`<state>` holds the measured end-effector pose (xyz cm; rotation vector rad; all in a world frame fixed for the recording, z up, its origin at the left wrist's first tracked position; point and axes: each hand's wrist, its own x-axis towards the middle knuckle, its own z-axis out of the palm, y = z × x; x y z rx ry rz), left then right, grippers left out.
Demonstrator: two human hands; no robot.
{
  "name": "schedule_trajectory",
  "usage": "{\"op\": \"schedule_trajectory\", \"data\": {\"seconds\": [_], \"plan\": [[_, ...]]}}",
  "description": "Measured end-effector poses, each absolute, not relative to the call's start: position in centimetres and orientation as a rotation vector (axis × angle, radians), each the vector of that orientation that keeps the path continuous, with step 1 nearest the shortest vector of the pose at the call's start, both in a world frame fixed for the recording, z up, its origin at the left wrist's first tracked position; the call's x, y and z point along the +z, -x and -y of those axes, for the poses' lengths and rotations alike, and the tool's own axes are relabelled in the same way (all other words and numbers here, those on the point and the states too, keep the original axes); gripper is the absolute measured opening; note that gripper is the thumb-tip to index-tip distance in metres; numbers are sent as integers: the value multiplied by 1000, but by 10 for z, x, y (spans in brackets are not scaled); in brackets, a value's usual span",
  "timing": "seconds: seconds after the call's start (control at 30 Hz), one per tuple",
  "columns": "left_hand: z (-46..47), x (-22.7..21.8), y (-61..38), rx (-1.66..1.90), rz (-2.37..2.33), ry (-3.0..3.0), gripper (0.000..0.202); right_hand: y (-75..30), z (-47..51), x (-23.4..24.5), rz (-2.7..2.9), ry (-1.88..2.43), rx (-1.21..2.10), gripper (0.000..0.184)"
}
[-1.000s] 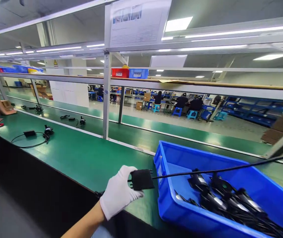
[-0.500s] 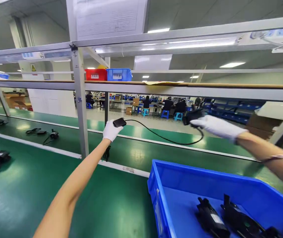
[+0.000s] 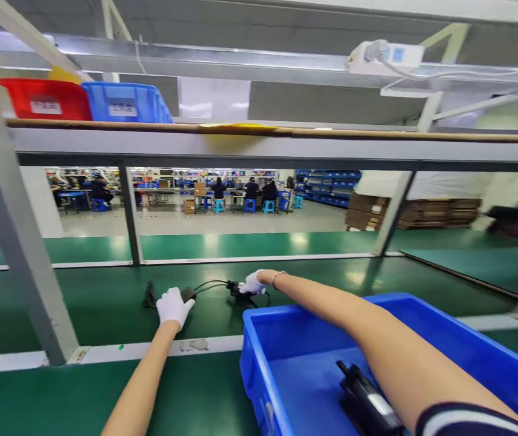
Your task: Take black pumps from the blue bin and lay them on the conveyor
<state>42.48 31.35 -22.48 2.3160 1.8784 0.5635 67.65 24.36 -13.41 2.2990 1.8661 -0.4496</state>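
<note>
My left hand [image 3: 174, 307], in a white glove, is closed around a small black box like a power adapter [image 3: 188, 295], low over the green belt. A black cable [image 3: 212, 283] runs from it to a black device [image 3: 235, 290] at my right hand [image 3: 252, 283]. That gloved hand is closed on the device, just beyond the far rim of the blue bin [image 3: 263, 357]. A bundled black cord [image 3: 149, 295] lies left of my left hand. In the bin rests another black device [image 3: 370, 402], partly hidden by my right arm.
A metal post [image 3: 22, 230] stands to the left. Above the belt [image 3: 99, 303] a shelf [image 3: 313, 142] carries a red bin [image 3: 45, 100] and a light blue bin [image 3: 125, 102]. Stacked cardboard [image 3: 440, 213] lies at the back right. Several people sit at far benches.
Both hands have come down to the belt with the adapter and device, and my right hand has moved in towards my left. The view has turned right.
</note>
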Motion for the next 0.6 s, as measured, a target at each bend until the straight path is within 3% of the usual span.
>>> {"op": "schedule_trajectory", "data": {"seconds": [0.3, 0.4, 0.6], "plan": [[-232, -154, -436, 638, -1462, -2324, 64, -754, -114, -82, -1881, -2323, -114, 39], [-183, -122, -455, 731, -1267, -2308, 64, -755, -52, -103, -1857, -2297, -109, 38], [-100, -87, -504, 729, -921, -2295, 44, -730, -1, -163, -1895, -2200, -236, 27]]}}
